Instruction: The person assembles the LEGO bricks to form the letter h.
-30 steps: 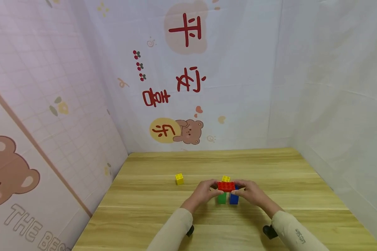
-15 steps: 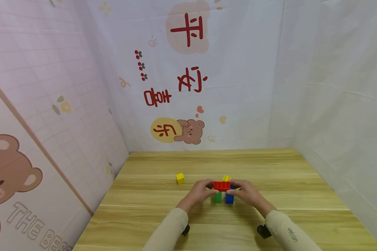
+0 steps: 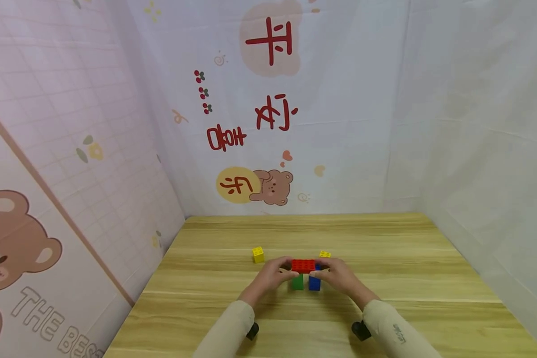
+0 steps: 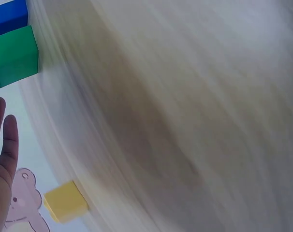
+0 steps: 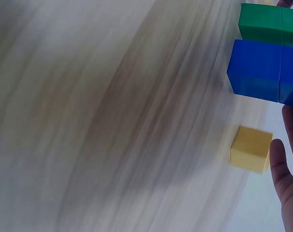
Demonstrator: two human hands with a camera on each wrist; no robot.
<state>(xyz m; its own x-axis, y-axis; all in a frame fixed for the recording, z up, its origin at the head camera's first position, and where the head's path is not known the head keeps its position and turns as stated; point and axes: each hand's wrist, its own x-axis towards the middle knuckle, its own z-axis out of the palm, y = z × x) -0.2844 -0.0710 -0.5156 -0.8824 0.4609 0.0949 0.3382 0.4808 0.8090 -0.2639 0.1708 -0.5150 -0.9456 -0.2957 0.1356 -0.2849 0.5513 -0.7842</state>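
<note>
Red toy brick (image 3: 303,266) pinched at both ends, lying crosswise over a green stack (image 3: 298,282) and a blue stack (image 3: 314,283)

Right of centre in the lower half of the head view, the brick's long axis runs left to right, its studs facing up. The left hand (image 3: 274,272) pinches its left end between thumb and fingers; the right hand (image 3: 337,273) pinches the right end likewise. The two stacks stand upright on the wood-grain surface (image 3: 197,293), a narrow gap between them; whether the brick touches their tops cannot be told. One yellow brick (image 3: 258,255) sits left of the hands, another yellow one (image 3: 325,254) is partly hidden behind the right hand.

Only the head view shows the red brick. The right wrist view reveals a seam across each stack, at upper right, and the partly hidden yellow one's side beside the fingers.
</note>
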